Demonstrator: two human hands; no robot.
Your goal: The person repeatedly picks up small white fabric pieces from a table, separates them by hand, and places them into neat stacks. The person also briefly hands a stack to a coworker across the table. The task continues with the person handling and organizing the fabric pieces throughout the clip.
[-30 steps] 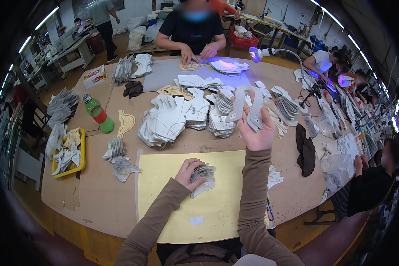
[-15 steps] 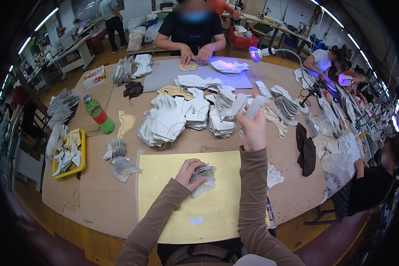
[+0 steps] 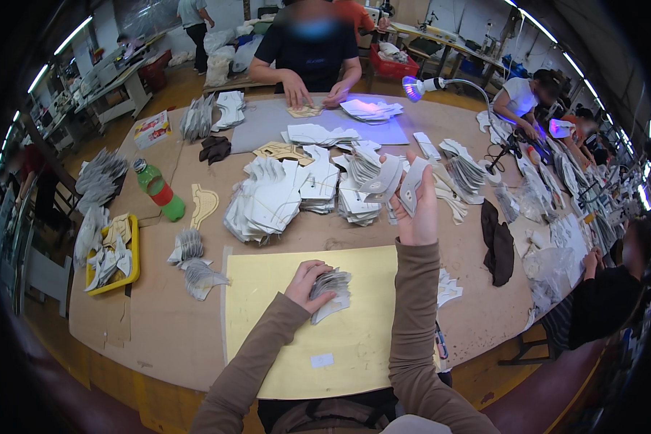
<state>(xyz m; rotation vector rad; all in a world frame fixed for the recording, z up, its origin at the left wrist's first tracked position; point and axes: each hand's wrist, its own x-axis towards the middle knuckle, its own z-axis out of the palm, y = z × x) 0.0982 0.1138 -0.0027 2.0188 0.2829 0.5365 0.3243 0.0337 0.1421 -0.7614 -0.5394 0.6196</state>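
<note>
My left hand [image 3: 305, 284] is curled around a fanned stack of grey-white cut pieces [image 3: 334, 305], which rests on a yellow sheet [image 3: 264, 365] in front of me. Raised above the far right corner of that sheet, my right hand [image 3: 419, 217] grips two curved white cut pieces [image 3: 412, 184], spread apart with their faces toward me. Small holes show in them. Their lower ends are partly hidden by the fingers. A small white slip [image 3: 322, 359] lies on the sheet near my body.
Beyond my hands stand large piles of white cut pieces [image 3: 264, 195]. To the left are a green bottle [image 3: 159, 189], a yellow tray [image 3: 134, 267] and a tan pattern piece [image 3: 204, 204]. Dark cloth [image 3: 497, 242] lies right. A co-worker's hands [image 3: 296, 90] work across the table, near a lit lamp [image 3: 419, 87].
My right hand has turned a little, and the two white pieces now show more of their faces. The left hand stays on the stack. The co-worker's hands opposite have moved apart slightly.
</note>
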